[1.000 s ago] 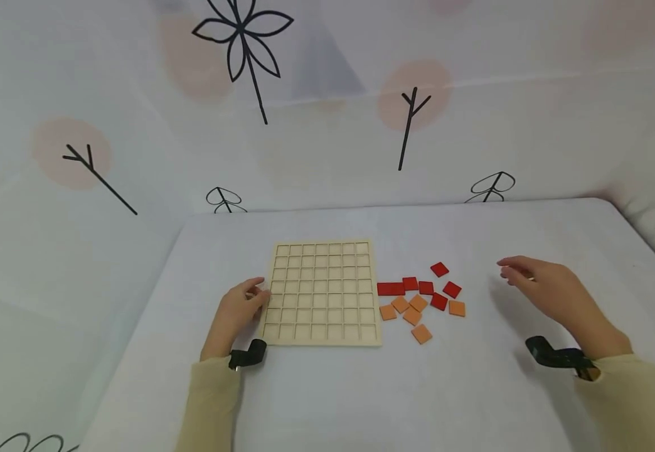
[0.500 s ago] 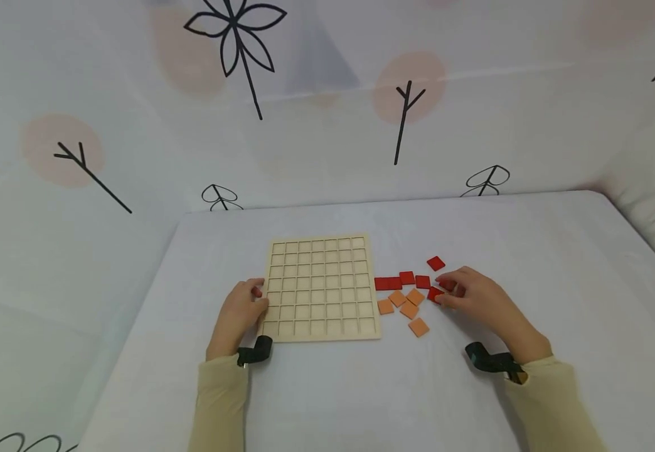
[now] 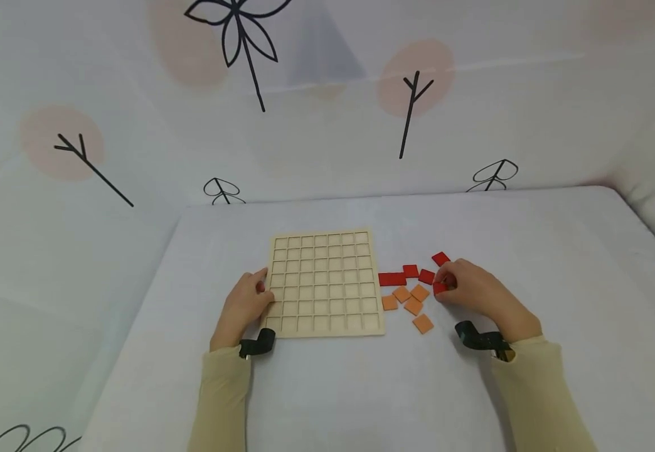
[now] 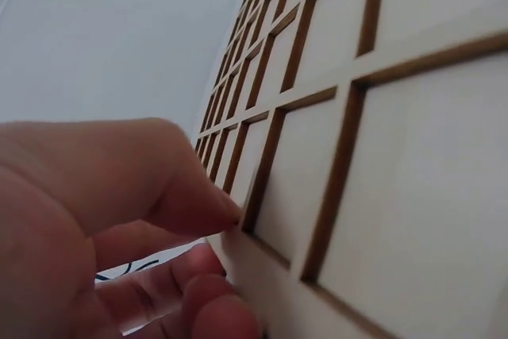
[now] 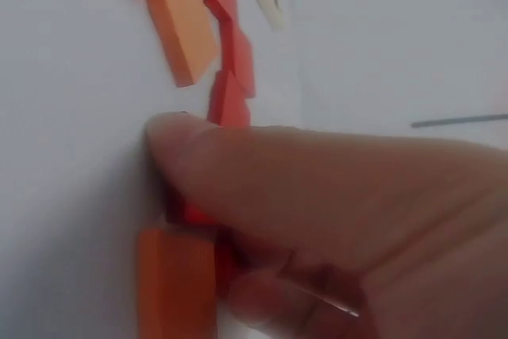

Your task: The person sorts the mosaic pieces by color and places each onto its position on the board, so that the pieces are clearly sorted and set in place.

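A pale wooden grid board (image 3: 322,334) with square recesses lies flat on the table. My left hand (image 3: 244,304) grips its left edge; in the left wrist view the thumb (image 4: 206,196) presses the rim and the other fingers curl beside and below it. To the board's right, my right hand (image 3: 480,292) pinches a red square tile (image 3: 439,288) between thumb and fingers. The right wrist view shows only a sliver of that red tile (image 5: 196,214) past the thumb. Close under this hand lies an orange tile (image 5: 176,287), hidden in the head view.
Between board and right hand lie several orange tiles (image 3: 413,306) and several red tiles (image 3: 410,271), two of them side by side against the board's edge. Another red tile (image 3: 440,258) sits just beyond the right fingers. White cloth (image 3: 339,395) covers the table.
My right hand has come left from the table's right side to the tiles and now pinches a red one. The left hand keeps its place at the board's edge. The head view has shifted slightly.
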Motion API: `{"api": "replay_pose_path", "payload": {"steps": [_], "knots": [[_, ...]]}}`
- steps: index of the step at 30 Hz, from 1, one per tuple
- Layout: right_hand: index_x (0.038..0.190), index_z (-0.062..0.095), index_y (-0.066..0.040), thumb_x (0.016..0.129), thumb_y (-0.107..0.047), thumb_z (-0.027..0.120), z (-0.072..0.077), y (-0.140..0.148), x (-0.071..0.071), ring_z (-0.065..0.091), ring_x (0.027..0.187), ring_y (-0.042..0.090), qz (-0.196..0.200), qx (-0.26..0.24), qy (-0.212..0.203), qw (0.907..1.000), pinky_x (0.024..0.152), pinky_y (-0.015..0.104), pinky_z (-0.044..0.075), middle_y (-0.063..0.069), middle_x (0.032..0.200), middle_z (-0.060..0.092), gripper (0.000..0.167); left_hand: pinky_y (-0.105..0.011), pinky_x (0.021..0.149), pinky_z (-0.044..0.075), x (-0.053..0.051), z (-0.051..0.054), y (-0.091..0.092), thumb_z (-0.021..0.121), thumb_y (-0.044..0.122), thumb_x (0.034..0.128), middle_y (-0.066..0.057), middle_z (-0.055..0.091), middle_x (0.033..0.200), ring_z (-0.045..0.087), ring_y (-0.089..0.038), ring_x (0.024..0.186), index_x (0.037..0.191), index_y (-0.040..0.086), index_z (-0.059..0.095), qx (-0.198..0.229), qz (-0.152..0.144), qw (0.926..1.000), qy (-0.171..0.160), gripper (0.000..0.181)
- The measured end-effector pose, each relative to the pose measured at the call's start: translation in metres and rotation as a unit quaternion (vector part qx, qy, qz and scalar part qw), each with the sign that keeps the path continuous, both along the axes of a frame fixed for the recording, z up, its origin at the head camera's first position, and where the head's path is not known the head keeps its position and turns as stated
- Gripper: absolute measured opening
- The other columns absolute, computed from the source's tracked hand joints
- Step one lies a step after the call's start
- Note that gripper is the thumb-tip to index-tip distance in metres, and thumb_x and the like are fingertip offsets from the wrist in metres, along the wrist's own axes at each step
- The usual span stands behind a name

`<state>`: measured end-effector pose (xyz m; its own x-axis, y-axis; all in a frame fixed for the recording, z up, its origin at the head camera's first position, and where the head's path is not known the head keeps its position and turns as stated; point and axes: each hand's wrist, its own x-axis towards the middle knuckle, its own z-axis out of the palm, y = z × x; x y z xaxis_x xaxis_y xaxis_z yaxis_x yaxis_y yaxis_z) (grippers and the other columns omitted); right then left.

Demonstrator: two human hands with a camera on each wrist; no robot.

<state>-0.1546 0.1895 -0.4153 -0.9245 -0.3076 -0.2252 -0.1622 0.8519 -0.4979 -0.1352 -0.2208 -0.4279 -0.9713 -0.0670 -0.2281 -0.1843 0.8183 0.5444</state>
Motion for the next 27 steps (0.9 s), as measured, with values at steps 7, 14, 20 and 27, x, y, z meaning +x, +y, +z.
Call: {"api": "replay_pose_path", "payload": {"steps": [7,14,20,27], "knots": [[0.095,0.056,-0.005,0.073,-0.019,0.073,0.003,0.0,-0.004,0.044,0.079,0.023,-0.012,-0.016,-0.023,0.9995,0.062,0.031,0.042,0.007,0.084,0.048,0.032,-0.029,0.059,0.032,-0.001,0.002,-0.001,0.057,0.012,0.0723,-0.006,0.044,0.087,0.041,-0.018,0.071,0.13,0.004,0.042,-0.003,-0.015,0.9998,0.012,0.06],[0.096,0.055,-0.007,0.075,-0.021,0.072,-0.002,-0.003,-0.003,0.047,0.076,0.022,-0.023,-0.024,-0.025,0.9992,0.061,0.03,0.044,0.005,0.081,0.052,0.031,-0.029,0.057,0.034,0.006,0.004,0.012,0.056,0.01,0.0694,-0.005,0.046,0.084,0.044,-0.017,0.068,0.129,0.007,0.043,0.031,-0.003,0.9994,-0.014,0.061],[0.101,0.059,-0.01,0.078,-0.025,0.068,-0.003,0.001,-0.003,0.048,0.08,0.023,-0.024,-0.023,-0.003,0.9995,0.065,0.034,0.046,0.005,0.086,0.055,0.029,-0.029,0.054,0.034,0.005,0.008,0.018,0.056,0.012,0.0719,-0.004,0.046,0.079,0.043,-0.017,0.063,0.134,0.007,0.036,0.007,-0.001,0.9998,-0.016,0.065],[0.109,0.056,-0.012,0.081,-0.032,0.064,0.002,0.0,-0.004,0.049,0.073,0.02,-0.057,-0.052,0.005,0.997,0.057,0.029,0.044,0.005,0.083,0.054,0.036,-0.038,0.079,0.041,0.003,0.011,0.027,0.048,0.017,0.0795,-0.014,0.056,0.11,0.055,-0.026,0.096,0.14,0.009,0.028,-0.039,-0.015,0.9978,-0.05,0.064]]}}
